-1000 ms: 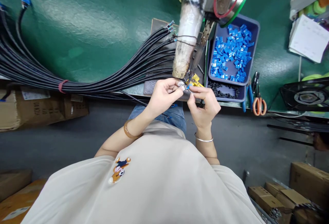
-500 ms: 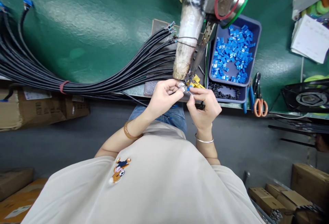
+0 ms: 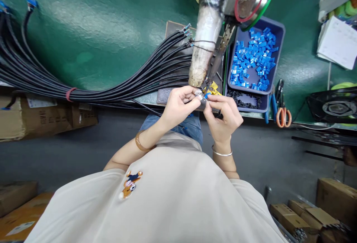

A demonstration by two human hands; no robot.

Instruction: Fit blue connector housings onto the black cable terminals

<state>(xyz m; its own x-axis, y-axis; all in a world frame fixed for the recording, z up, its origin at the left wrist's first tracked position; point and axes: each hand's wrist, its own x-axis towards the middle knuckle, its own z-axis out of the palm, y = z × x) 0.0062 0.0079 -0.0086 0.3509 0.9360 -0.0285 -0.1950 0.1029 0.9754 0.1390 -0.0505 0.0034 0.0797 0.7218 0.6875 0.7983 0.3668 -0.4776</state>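
My left hand (image 3: 180, 105) is closed in a pinch on a cable end with a pale, silvery tip, just below the white nozzle (image 3: 201, 46). Close to its right, my right hand (image 3: 224, 116) pinches at a small blue connector (image 3: 206, 95) that meets the cable end. A yellow piece (image 3: 214, 88) lies behind the fingers. The metal arm of the soldering stand (image 3: 219, 55) comes down to the same spot. A bundle of black cables (image 3: 117, 88), tied with a red band, runs left from there.
A bin of blue connectors (image 3: 280, 46) stands at the right, above a bin of small black parts (image 3: 263, 103). Orange-handled scissors (image 3: 283, 117) and blue-handled pliers (image 3: 274, 105) lie beside them. A fan (image 3: 336, 106) and papers (image 3: 337, 44) are farther right. The wire spool (image 3: 260, 7) hangs overhead.
My right hand has moved very slightly to the right, and the blue connector shows a little more between the fingers. My left hand keeps its pinch. The whole view has shifted slightly.
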